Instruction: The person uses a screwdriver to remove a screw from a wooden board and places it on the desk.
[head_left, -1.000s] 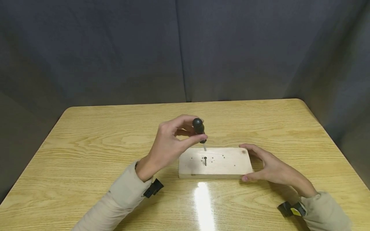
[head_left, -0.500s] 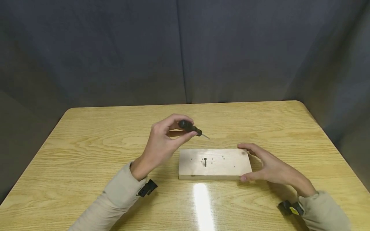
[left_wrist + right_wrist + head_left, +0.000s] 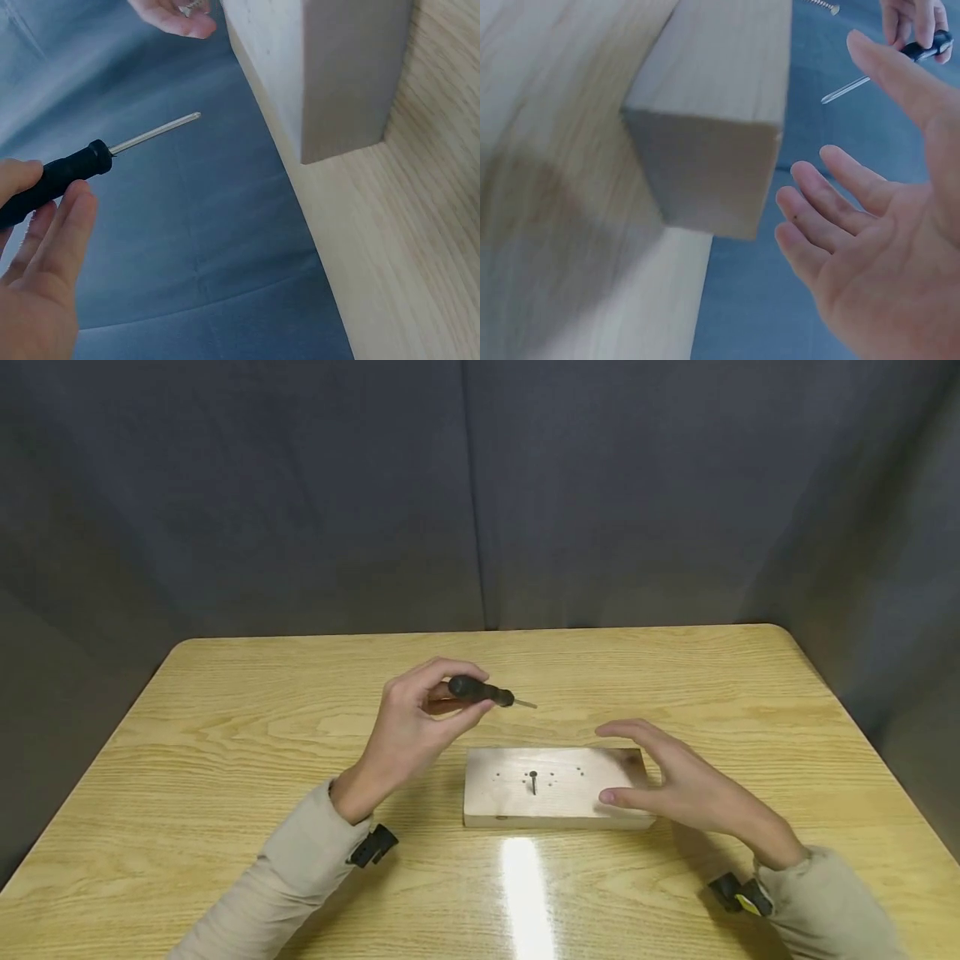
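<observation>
My left hand grips the black handle of a screwdriver above the table, left of and behind the board. Its thin metal shaft points right, with a cross-shaped tip seen in the left wrist view. A pale wooden board lies flat on the table. Several small holes dot its top face, and a screw stands up from it left of the middle. Over the board's right end hovers my right hand, fingers spread and apart from the wood, as the right wrist view shows.
The wood-grain table has rounded far corners. Dark grey curtains hang behind it and at both sides. A black camera is strapped to each wrist, over beige sleeves.
The left hand has drawn the screwdriver off to the left, away from the screw, and tipped it from upright to nearly level. My right hand has let go of the board's end and lifted.
</observation>
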Tool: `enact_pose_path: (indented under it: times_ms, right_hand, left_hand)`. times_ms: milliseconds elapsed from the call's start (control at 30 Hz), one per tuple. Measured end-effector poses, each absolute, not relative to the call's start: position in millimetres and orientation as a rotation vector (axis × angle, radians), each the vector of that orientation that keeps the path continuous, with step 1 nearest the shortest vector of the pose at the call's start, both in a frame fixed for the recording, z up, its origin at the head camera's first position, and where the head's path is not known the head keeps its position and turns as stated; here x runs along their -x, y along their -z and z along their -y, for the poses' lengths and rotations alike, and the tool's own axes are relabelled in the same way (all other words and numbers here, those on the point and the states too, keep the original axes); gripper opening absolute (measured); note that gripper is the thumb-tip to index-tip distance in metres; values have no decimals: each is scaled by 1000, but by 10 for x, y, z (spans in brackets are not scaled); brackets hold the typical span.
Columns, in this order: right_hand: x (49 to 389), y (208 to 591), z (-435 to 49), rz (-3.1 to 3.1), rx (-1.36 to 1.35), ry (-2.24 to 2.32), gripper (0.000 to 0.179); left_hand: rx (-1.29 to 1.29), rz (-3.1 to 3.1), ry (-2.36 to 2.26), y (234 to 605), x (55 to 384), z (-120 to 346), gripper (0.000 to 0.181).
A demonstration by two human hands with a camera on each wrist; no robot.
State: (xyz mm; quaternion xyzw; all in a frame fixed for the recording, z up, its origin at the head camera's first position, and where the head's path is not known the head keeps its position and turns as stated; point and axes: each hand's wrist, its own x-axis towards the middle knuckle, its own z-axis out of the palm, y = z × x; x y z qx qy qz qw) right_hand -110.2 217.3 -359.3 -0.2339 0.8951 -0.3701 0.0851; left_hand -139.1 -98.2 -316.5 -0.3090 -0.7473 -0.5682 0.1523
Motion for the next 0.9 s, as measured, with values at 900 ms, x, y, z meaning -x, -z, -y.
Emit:
enact_pose_path:
  times_ms: [900]
  right_hand:
    - [1189, 3600, -1663, -2604, 936, 1150, 27]
  left_hand:
    - [805, 2210, 1541, 3263, 1459, 1118, 24]
